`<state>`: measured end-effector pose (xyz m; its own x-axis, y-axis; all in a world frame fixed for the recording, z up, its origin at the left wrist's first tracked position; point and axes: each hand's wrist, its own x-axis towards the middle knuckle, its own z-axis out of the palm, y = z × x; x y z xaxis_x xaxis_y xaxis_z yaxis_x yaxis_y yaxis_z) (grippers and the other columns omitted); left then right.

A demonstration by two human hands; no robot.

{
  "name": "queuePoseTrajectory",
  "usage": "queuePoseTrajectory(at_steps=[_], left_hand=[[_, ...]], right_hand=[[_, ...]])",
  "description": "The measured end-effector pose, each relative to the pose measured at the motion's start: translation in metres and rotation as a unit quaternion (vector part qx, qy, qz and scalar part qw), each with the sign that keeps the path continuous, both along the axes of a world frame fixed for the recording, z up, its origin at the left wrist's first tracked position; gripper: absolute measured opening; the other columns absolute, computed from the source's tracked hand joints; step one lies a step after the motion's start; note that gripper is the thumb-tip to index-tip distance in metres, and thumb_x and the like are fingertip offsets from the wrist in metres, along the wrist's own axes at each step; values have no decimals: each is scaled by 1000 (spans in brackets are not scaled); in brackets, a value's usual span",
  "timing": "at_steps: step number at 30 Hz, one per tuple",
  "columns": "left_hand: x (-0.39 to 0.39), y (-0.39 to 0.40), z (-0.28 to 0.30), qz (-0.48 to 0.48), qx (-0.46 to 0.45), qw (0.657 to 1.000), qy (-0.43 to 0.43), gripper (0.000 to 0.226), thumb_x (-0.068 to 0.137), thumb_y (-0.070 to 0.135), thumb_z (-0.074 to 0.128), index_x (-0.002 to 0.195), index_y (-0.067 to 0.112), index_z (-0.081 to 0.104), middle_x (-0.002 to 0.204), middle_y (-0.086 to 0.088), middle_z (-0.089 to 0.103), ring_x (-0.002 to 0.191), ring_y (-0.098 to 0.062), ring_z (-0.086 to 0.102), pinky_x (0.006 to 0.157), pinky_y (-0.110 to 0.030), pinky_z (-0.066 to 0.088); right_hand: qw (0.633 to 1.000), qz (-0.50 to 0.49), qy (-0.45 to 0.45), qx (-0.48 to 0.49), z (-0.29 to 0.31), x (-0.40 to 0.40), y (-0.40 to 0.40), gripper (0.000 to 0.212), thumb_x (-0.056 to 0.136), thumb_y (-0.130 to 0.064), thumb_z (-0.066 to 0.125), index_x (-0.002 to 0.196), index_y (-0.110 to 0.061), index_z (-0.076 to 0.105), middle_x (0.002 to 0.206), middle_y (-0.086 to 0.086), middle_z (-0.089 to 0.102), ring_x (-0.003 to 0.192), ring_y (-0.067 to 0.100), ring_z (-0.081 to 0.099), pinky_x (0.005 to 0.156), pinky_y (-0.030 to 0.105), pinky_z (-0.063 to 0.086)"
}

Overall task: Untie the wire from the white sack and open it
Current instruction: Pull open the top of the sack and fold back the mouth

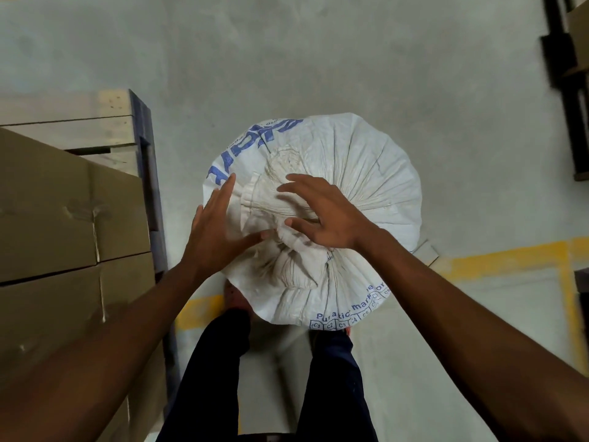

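Observation:
A full white woven sack with blue print stands upright on the floor in front of my legs. Its top is gathered into a bunched, folded neck lying across the middle. I cannot make out a wire in the folds. My left hand hovers at the neck's left side, fingers spread, thumb reaching toward the bunch. My right hand is spread over the neck from the right, fingers apart, holding nothing.
Stacked cardboard boxes on a wooden pallet stand close on the left. Grey concrete floor with yellow painted lines surrounds the sack. Dark racking runs along the right edge. My legs in dark trousers are below.

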<state>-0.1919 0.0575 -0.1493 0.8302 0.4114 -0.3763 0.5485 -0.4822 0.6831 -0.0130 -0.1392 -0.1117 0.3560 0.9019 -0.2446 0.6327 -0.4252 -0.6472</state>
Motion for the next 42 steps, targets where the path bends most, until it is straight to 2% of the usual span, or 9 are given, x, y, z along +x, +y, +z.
queuePoseTrajectory(at_steps=[6, 9, 13, 19, 24, 29, 33, 39, 42], left_hand=[[-44, -12, -10, 85, -33, 996, 18, 134, 61, 96, 66, 167, 36, 9, 172, 1, 30, 157, -27, 32, 122, -64, 32], [-57, -15, -14, 94, -43, 995, 5, 133, 64, 95, 67, 167, 36, 8, 169, -2, 34, 153, -29, 38, 119, -64, 36], [-71, -18, -6, 120, -31, 992, 2, 133, 63, 99, 60, 166, 35, 5, 168, -6, 35, 151, -36, 39, 115, -68, 38], [-83, -25, -4, 148, -45, 988, 30, 141, 57, 103, 56, 165, 36, -4, 172, -8, 27, 155, -35, 31, 120, -65, 33], [-76, -39, -2, 146, -73, 986, 43, 141, 57, 91, 63, 167, 35, -5, 176, -7, 17, 161, -31, 17, 128, -54, 18], [-65, -49, -5, 121, -85, 989, 28, 139, 58, 88, 68, 167, 35, 0, 175, -5, 20, 159, -32, 22, 127, -55, 23], [-52, -55, -3, 83, -99, 992, 3, 143, 55, 95, 66, 167, 38, 0, 176, 1, 16, 163, -25, 11, 129, -53, 18], [-21, -64, -2, 15, -77, 997, -26, 137, 60, 98, 61, 167, 37, 1, 176, 10, 14, 163, -22, 8, 130, -59, 13], [-9, -71, -4, -23, -51, 998, -33, 138, 60, 99, 60, 167, 37, 1, 176, 13, 9, 163, -21, 8, 129, -61, 13]], right_hand=[[991, 107, -39, 65, 13, 1, 24, 49, 104, -34, 55, 147, -8, 56, 161, 15, 46, 151, 29, 40, 124, 27, 24], [987, 133, -22, 90, 17, -5, 39, 42, 106, -20, 55, 145, -6, 56, 160, 15, 46, 149, 29, 43, 124, 37, 33], [967, 233, -75, 65, 17, -14, 70, 47, 97, -16, 58, 143, -6, 58, 154, 19, 52, 143, 36, 49, 115, 51, 42], [885, 412, -178, -122, 10, -21, 108, 66, 90, -34, 64, 153, -21, 48, 152, 3, 56, 154, 35, 33, 120, 56, 28], [834, 458, -238, -194, 4, -6, 110, 75, 87, -47, 72, 154, -33, 41, 140, 4, 54, 125, 30, 55, 109, 50, 35], [860, 421, -222, -185, 12, 21, 94, 87, 83, -37, 76, 158, -33, 33, 147, 8, 40, 110, 28, 63, 97, 42, 36], [872, 407, -208, -174, 27, 46, 68, 76, 83, -33, 77, 153, -32, 45, 142, 2, 52, 116, 25, 62, 96, 43, 38], [879, 384, -258, -113, 36, 80, 17, 52, 82, -50, 75, 127, -29, 59, 125, 3, 60, 93, 28, 67, 88, 42, 37], [887, 371, -253, -111, 40, 85, -2, 51, 90, -75, 54, 123, -37, 64, 103, -10, 68, 77, 21, 66, 87, 40, 30]])
